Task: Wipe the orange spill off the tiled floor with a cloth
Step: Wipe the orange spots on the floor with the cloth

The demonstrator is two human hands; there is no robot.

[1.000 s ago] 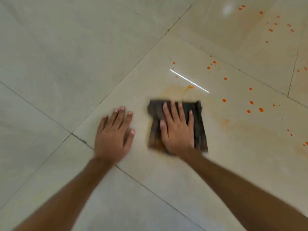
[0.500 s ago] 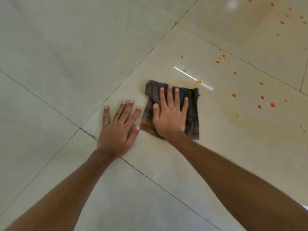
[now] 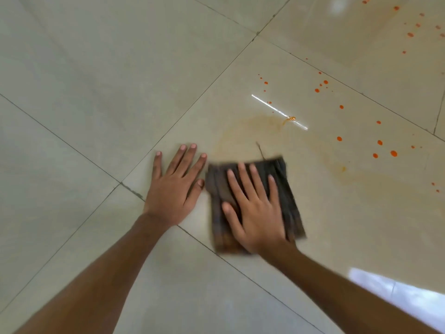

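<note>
1. Lying flat on the tiled floor [image 3: 72, 68], the dark folded cloth [image 3: 286, 189] is square, its near edge stained orange, outline blurred.
2. Right hand [image 3: 257, 210] presses it palm-down, fingers spread, not clenched.
3. Left hand [image 3: 173, 189] rests flat on bare tile just beside the cloth, grasping nothing.
4. Against half a second ago, the cloth sits nearer the person, uncovering a faint orange smear [image 3: 250, 131].
5. Orange droplets [image 3: 394, 153] lie unwiped to the right.

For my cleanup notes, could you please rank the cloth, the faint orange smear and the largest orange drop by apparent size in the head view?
1. Faint orange smear
2. Cloth, partly under the right hand, nearer the camera, so unsure
3. Orange drop
</note>
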